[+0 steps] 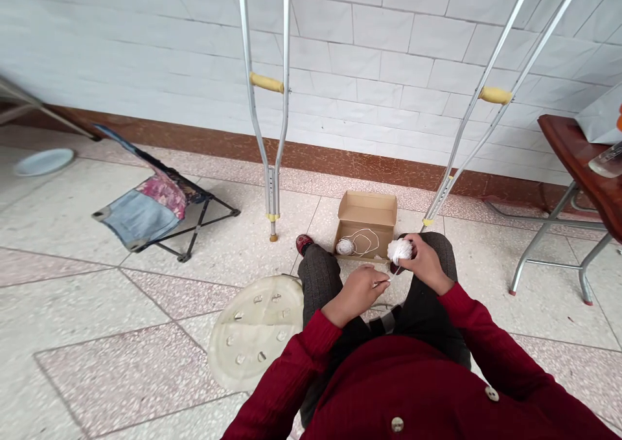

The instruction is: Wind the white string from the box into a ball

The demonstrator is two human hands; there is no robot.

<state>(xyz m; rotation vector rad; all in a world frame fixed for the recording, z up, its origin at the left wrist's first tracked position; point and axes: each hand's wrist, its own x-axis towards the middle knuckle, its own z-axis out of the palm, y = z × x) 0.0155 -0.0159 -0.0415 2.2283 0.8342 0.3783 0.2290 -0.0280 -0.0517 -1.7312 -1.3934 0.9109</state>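
Over my lap, my right hand is wrapped round a ball of white yarn. A strand of the yarn runs down from the ball to my left hand, whose thumb and fingers are pinched on it. Just beyond my hands, an open cardboard box rests on the floor with its lid folded back. Inside it lie a smaller ball of white yarn and a loose loop of strand. Whether the strand in my hands joins the ball in the box, I cannot tell.
Two metal crutches with yellow grips lean against the tiled wall. To the left stands a folding chair, with a pale plate beyond it. A round pale mat with holes lies by my left leg. A brown table stands at right.
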